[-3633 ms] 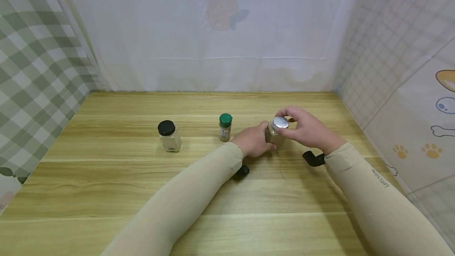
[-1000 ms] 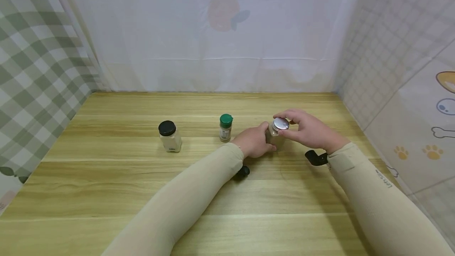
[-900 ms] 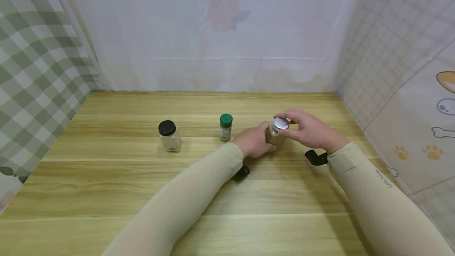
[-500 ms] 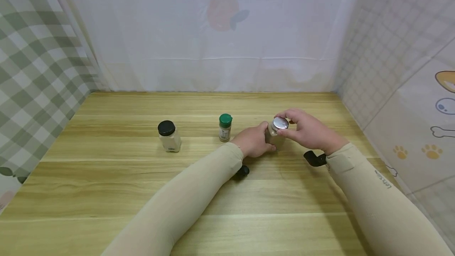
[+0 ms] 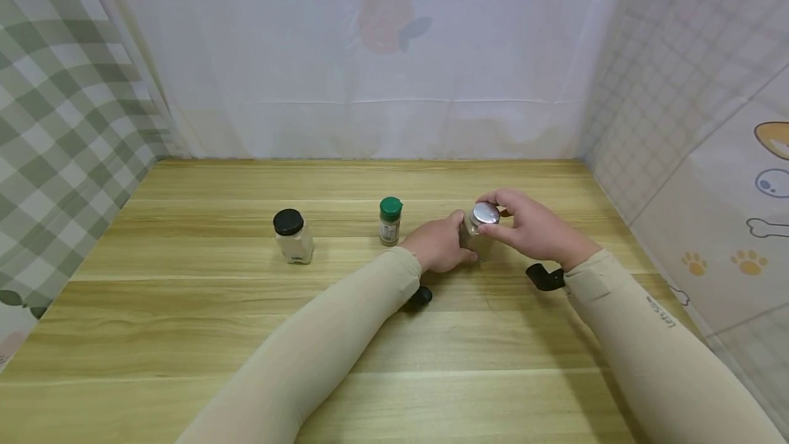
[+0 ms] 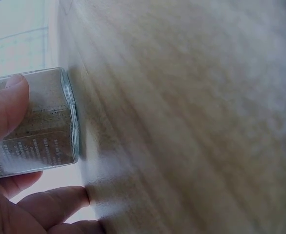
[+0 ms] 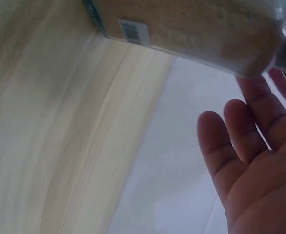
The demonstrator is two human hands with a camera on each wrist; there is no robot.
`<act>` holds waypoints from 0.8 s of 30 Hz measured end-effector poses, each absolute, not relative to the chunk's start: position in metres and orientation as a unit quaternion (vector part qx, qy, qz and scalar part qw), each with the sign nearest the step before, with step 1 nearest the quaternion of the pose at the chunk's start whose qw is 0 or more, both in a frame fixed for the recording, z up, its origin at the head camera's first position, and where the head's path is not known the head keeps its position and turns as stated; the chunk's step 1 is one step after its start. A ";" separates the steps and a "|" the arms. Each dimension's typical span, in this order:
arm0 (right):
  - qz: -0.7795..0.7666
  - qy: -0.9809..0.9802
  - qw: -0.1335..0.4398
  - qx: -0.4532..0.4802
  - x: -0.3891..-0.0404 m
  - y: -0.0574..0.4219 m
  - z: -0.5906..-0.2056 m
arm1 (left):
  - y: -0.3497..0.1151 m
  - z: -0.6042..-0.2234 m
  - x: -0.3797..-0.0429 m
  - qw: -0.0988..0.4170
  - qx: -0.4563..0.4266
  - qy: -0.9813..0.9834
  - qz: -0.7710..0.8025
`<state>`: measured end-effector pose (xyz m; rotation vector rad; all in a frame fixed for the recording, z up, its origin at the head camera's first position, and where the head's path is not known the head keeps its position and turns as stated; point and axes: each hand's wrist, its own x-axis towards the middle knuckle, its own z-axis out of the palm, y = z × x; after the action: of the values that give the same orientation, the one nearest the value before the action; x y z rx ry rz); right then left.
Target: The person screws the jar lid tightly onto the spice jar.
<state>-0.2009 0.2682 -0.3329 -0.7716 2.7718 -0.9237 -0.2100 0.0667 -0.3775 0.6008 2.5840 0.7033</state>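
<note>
A clear glass spice jar (image 5: 473, 242) filled with brown powder stands upright on the wooden table. Thumb and fingers of my left hand (image 5: 439, 244) grip its body from the left. The left wrist view shows the thumb pressed on the jar's side (image 6: 40, 117), with other fingertips touching the tabletop. My right hand (image 5: 535, 226) pinches the silver lid (image 5: 485, 213) between thumb and fingers, and the lid sits on the jar's neck. In the right wrist view, the lower part of the jar (image 7: 182, 34) shows a barcode label, and some fingers (image 7: 214, 131) stand off it.
A small green-capped spice bottle (image 5: 390, 223) stands left of my left hand. Farther left is a black-lidded jar (image 5: 293, 237) of pale powder. Black wrist camera mounts show beneath both wrists, one by the left sleeve (image 5: 421, 297). A patterned sheet (image 5: 696, 177) hangs at the right.
Both hands stay on the jar and its lid. My right hand has shifted only very slightly, and the jars on the left have not moved.
</note>
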 end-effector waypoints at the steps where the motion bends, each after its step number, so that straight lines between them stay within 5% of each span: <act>1: -0.306 0.915 0.060 -0.257 -0.201 0.269 -0.333 | 0.067 -0.377 -0.210 0.198 0.214 0.923 0.251; 24: -0.301 0.913 0.041 -0.272 -0.202 0.269 -0.338 | 0.066 -0.378 -0.211 0.200 0.215 0.923 0.250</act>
<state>-0.2018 0.2687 -0.3380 -0.8331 2.7969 -0.9206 -0.2112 0.0663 -0.3778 0.6002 2.5791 0.7001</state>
